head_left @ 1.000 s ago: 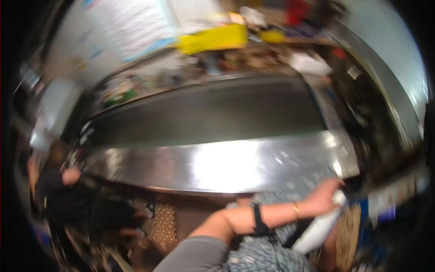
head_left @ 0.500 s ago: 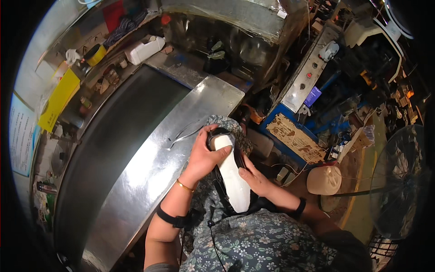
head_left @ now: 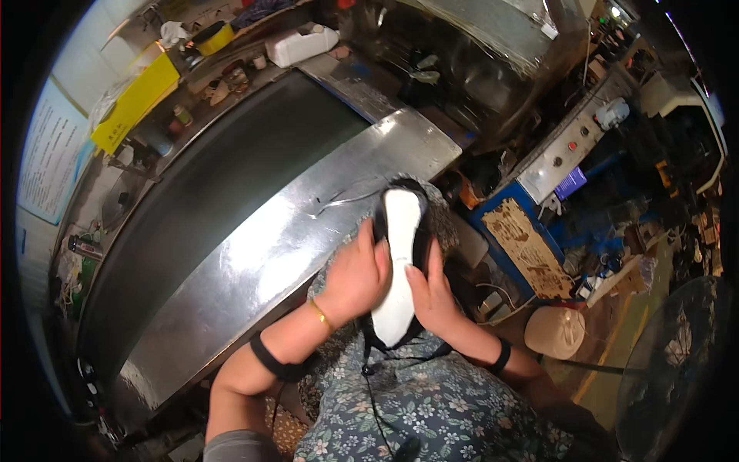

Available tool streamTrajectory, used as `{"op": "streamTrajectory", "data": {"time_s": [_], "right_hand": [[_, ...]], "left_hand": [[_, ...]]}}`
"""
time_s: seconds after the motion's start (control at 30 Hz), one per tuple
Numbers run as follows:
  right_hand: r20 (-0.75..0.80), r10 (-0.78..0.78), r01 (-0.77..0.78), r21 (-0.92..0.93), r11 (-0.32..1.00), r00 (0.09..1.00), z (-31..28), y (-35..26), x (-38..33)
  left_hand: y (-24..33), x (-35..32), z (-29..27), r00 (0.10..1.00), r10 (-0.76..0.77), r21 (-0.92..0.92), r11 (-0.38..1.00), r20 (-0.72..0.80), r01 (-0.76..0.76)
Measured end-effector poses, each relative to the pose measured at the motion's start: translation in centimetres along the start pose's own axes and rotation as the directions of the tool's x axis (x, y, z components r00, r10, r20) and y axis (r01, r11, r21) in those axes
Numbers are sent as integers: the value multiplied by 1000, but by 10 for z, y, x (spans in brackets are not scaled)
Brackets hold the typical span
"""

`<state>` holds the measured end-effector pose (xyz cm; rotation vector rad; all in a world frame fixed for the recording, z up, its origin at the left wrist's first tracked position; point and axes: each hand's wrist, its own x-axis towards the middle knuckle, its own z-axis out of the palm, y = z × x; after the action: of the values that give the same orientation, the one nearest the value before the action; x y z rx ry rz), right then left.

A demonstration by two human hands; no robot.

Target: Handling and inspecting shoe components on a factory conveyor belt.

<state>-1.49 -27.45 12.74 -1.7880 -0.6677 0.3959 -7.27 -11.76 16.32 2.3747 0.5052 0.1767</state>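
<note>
A dark shoe upper (head_left: 421, 245) lies over my lap, its underside up, with a long white insole (head_left: 399, 266) facing me. My left hand (head_left: 352, 277) wraps the left side of the shoe, its thumb close to the insole's edge. On the other side my right hand (head_left: 436, 299) grips the shoe, thumb against the white insole and fingers along the dark edge. The undersides of both grips are hidden. A floral apron (head_left: 431, 404) covers my lap beneath the shoe.
A shiny metal ledge (head_left: 254, 250) runs along a dark conveyor belt (head_left: 223, 165) at my left; a thin strip (head_left: 344, 204) lies on the ledge. A white jug (head_left: 304, 46) stands at the back. To the right are a control panel (head_left: 566, 154), a pale container (head_left: 554, 331) and a fan (head_left: 670, 369).
My left hand has slid from the shoe's far end down along its left side, its thumb off the insole top. The whole view has shifted, with the surroundings moving rightward.
</note>
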Motion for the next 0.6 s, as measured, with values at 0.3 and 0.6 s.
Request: {"op": "streamTrajectory", "data": {"time_s": [0.3, 0.6], "right_hand": [[-15, -108, 108, -32, 994, 994, 0, 3, -9], [168, 71, -70, -12, 997, 983, -20, 0, -19]], "left_hand": [[-56, -23, 78, 995, -58, -673, 739, -83, -13], [-14, 59, 2, 977, 176, -881, 473, 118, 21]]}}
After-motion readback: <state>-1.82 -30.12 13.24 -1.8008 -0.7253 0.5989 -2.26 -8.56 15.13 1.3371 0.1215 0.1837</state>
